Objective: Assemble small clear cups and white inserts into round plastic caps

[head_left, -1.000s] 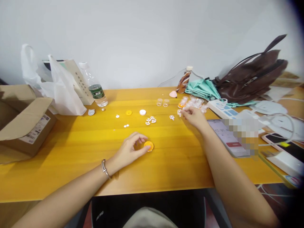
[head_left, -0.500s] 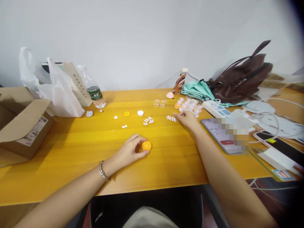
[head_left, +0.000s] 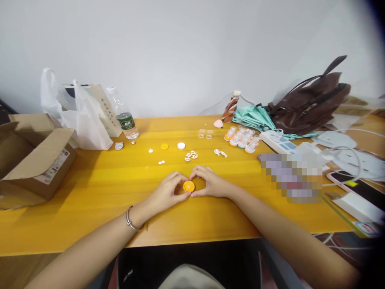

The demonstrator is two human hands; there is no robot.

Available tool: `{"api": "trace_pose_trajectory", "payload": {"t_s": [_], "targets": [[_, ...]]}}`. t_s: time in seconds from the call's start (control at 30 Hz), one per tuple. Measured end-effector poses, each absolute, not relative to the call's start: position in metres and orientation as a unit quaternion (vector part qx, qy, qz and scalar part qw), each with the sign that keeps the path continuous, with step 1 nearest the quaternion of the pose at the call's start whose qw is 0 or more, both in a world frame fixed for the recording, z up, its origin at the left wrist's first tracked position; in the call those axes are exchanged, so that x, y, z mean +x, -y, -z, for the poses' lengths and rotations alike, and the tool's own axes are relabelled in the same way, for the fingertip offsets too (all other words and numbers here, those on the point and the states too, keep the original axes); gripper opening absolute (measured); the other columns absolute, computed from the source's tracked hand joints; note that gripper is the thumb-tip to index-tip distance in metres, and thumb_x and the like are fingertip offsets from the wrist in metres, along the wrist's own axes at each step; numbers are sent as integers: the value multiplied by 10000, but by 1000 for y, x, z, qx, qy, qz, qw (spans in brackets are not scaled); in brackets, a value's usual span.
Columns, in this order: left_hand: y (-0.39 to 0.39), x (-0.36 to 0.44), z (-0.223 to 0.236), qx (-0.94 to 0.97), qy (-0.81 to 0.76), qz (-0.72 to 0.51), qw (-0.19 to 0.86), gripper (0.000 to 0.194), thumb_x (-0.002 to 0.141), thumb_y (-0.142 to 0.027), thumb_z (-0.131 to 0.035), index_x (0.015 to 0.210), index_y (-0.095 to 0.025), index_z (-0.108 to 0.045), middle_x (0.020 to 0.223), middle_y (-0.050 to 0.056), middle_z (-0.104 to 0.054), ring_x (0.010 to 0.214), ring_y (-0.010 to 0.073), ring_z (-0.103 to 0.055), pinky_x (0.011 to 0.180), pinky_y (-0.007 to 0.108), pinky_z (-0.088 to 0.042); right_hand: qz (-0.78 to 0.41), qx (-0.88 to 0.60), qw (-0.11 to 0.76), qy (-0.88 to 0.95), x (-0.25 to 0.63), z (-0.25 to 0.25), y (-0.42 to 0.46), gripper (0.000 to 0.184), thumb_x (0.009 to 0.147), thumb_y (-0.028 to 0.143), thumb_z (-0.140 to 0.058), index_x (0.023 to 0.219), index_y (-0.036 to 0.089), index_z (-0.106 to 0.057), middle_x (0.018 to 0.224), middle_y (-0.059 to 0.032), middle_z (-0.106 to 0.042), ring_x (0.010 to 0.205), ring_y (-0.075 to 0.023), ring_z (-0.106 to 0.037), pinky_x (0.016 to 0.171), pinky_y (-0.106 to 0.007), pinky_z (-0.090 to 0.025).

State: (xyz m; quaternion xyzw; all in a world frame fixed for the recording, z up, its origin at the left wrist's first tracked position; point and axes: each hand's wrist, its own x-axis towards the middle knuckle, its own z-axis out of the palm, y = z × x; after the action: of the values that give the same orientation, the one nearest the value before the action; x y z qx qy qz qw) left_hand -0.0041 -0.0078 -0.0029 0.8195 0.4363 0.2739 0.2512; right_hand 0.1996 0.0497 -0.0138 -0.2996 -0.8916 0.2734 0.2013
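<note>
One small orange disc (head_left: 189, 186), seemingly light, stiff plastic, best gripped edgewise, as the left hand (head_left: 165, 194) and right hand (head_left: 212, 184) pinch it.

Left forearm (head_left: 90, 237) in from 8 o'clock, right forearm (head_left: 276, 220) from 4. Left grip (head_left: 188, 186) and right grip (head_left: 191, 186) pinched, facing each other; fingers arched toward 12, thumbs on the 6 side, fingertips close together. Both palms partly hidden.
</note>
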Motion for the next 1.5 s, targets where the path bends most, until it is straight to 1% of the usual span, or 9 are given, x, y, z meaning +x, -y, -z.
{"api": "trace_pose_trajectory", "payload": {"t_s": [0.2,0.5,0.67,0.83,0.93,1.07,1.17,1.3,1.5], "targets": [[6,-4,7,817,-431,-281,259,205,791,-298,-586,961,-188,-558,841,15,-527,721,125,-485,668,251,-412,-245,-294,206,901,200,17,-47,333,709,449,-669,931,225,-563,955,-22,-548,941,-181,-512,851,-328,-319],[7,-4,7,809,-434,-289,271,188,775,-282,-598,928,-176,-571,831,15,-541,705,118,-481,654,242,-401,-231,-301,207,902,198,16,-42,299,735,433,-636,910,213,-534,920,-20,-559,918,-179,-510,819,-317,-314],[3,-1,12,773,-452,-329,300,189,717,-258,-648,870,-168,-585,806,11,-573,719,118,-509,666,235,-408,-212,-314,206,902,196,16,-39,263,716,372,-645,883,205,-528,888,-21,-554,882,-180,-505,789,-310,-319],[3,-2,15,711,-497,-359,345,245,702,-328,-666,848,-155,-572,743,-2,-568,590,80,-462,550,202,-378,-215,-319,204,900,195,14,-39,249,705,345,-650,853,192,-521,863,-15,-551,848,-168,-509,772,-301,-321],[1,-3,17,706,-491,-376,345,270,698,-344,-675,874,-162,-582,809,17,-598,655,97,-513,592,211,-405,-222,-323,202,898,195,13,-40,254,699,348,-656,843,194,-513,868,-15,-554,857,-173,-513,769,-302,-321],[-23,0,10,686,-500,-426,312,260,720,-312,-651,936,-174,-613,939,53,-635,862,153,-575,735,255,-449,-234,-318,198,897,196,13,-41,257,690,315,-664,869,199,-521,902,-16,-562,895,-179,-518,781,-309,-322],[-61,7,-6,678,-526,-420,296,299,712,-343,-650,942,-153,-637,887,65,-662,806,159,-599,716,265,-472,-239,-320,205,894,196,13,-40,266,688,316,-669,881,198,-528,902,-19,-563,891,-179,-521,788,-313,-321],[-116,18,-21,730,-548,-375,160,330,711,-307,-638,997,-143,-641,964,71,-669,866,163,-603,787,261,-467,-241,-320,214,891,196,13,-39,255,692,313,-667,876,201,-531,900,-17,-563,891,-177,-520,792,-311,-318],[-161,22,-3,746,-573,-310,138,156,702,-239,-607,744,-111,-684,772,61,-687,718,167,-616,706,267,-469,-245,-321,204,892,197,10,-39,251,689,324,-668,864,208,-530,896,-11,-558,906,-181,-519,799,-318,-316]]}}
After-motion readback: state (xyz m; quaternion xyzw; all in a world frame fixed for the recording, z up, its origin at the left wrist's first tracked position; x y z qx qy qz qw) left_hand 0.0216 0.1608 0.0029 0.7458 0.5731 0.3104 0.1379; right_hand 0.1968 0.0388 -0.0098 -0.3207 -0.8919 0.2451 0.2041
